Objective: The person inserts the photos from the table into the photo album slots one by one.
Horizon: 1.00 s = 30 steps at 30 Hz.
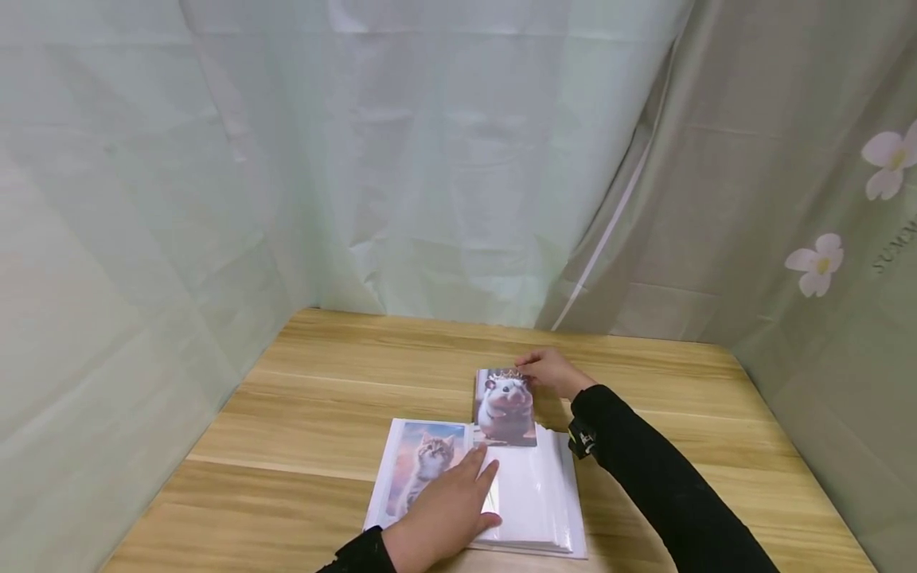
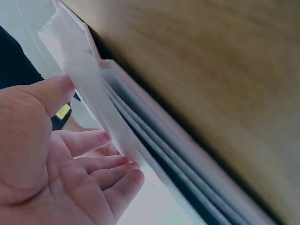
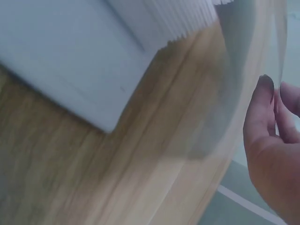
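An open photo album [image 1: 526,497] lies on the table, with a kitten picture [image 1: 430,455] in its left page. My left hand [image 1: 447,503] rests over the middle of the album, fingers spread and nearly straight; the left wrist view has its fingertips against the page edges [image 2: 84,70]. At the top of the right page is a photo [image 1: 506,412] of a hamster wearing a crown, its lower end overlapping the clear sleeve. My right hand [image 1: 553,372] pinches this photo by its upper right corner. In the right wrist view the photo shows edge-on between thumb and fingers.
The wooden table [image 1: 301,398] extends around the album on all sides. Pale curtains [image 1: 458,159] hang along its back and sides, the right one printed with white flowers [image 1: 817,265]. A dark band with a yellow mark [image 1: 582,439] sits on my right wrist.
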Each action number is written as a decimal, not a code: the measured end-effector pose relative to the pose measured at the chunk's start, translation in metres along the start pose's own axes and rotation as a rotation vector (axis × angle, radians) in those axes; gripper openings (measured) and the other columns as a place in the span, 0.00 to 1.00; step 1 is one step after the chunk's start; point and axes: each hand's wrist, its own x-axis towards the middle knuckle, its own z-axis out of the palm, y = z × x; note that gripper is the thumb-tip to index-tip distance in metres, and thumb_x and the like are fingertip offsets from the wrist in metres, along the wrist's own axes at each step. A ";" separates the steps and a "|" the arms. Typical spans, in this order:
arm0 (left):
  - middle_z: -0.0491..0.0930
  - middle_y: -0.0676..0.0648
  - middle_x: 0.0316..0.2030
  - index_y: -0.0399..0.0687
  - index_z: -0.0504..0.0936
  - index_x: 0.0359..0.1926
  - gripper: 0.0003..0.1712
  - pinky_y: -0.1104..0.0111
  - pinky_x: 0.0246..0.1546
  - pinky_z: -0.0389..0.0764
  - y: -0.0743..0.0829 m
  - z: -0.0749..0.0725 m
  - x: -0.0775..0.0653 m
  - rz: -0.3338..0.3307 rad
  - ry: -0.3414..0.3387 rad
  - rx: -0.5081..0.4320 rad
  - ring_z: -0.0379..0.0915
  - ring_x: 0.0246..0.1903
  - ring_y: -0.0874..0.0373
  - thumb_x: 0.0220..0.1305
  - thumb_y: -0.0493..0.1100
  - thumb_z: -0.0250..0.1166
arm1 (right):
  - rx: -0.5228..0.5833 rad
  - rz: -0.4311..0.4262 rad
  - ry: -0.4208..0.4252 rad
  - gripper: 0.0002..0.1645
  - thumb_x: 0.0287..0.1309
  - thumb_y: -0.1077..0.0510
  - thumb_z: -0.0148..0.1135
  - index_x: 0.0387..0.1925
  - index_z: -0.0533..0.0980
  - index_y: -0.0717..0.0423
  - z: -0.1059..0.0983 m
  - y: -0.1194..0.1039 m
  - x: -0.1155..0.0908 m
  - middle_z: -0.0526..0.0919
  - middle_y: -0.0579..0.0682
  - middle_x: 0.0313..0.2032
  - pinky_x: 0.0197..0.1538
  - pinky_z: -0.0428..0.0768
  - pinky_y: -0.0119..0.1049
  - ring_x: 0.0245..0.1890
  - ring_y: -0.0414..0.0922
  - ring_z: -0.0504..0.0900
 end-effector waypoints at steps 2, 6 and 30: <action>0.65 0.37 0.71 0.42 0.71 0.70 0.41 0.61 0.64 0.72 0.000 0.001 0.000 0.014 0.000 0.012 0.63 0.70 0.48 0.66 0.64 0.62 | -0.020 -0.008 -0.009 0.11 0.68 0.68 0.57 0.48 0.80 0.71 0.002 0.000 0.002 0.83 0.60 0.47 0.47 0.83 0.37 0.40 0.46 0.80; 0.65 0.38 0.71 0.42 0.71 0.70 0.40 0.62 0.64 0.72 0.001 0.001 -0.002 0.052 -0.001 0.021 0.63 0.70 0.49 0.67 0.63 0.62 | -0.022 -0.018 -0.028 0.11 0.68 0.71 0.55 0.47 0.81 0.68 0.002 0.001 0.003 0.83 0.57 0.44 0.42 0.80 0.34 0.39 0.45 0.78; 0.65 0.37 0.70 0.37 0.70 0.69 0.46 0.59 0.64 0.73 0.003 -0.002 -0.007 0.105 0.023 -0.009 0.63 0.69 0.47 0.66 0.68 0.59 | -0.051 -0.064 -0.109 0.10 0.63 0.73 0.60 0.43 0.83 0.68 0.014 0.005 -0.028 0.86 0.51 0.36 0.37 0.79 0.32 0.34 0.41 0.78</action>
